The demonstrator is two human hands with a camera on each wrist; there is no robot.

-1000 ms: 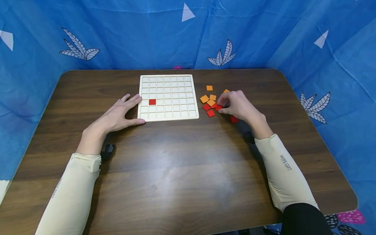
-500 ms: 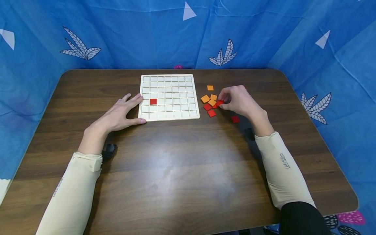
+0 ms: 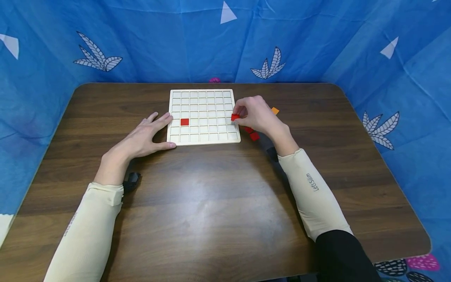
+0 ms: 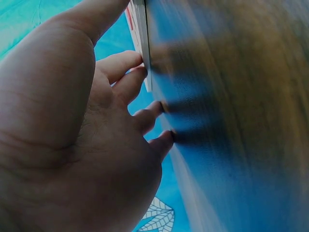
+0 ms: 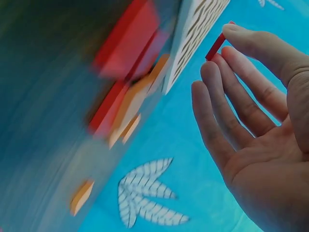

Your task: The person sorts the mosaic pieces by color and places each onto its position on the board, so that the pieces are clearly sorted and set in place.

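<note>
A white gridded board [image 3: 203,130] lies flat on the table, with one red square tile [image 3: 184,122] in a cell toward its left side. My left hand [image 3: 143,135] rests at the board's left edge, fingers spread, thumb at the near left corner; the left wrist view shows its fingertips [image 4: 137,72] along the edge. Thumb and fingers of my right hand [image 3: 260,113] pinch another red square tile [image 3: 235,117] above the board's right edge. That held tile [image 5: 217,47] appears edge-on in the right wrist view.
Loose red tiles [image 3: 254,136] and an orange tile [image 3: 275,111] lie on the brown wooden table [image 3: 197,203] right of the board, others partly hidden by my right hand. Blue patterned cloth [image 3: 169,39] hangs behind the table.
My right hand has picked a red tile from the loose pile and moved left with it to the board's right edge. My left hand stays at the board.
</note>
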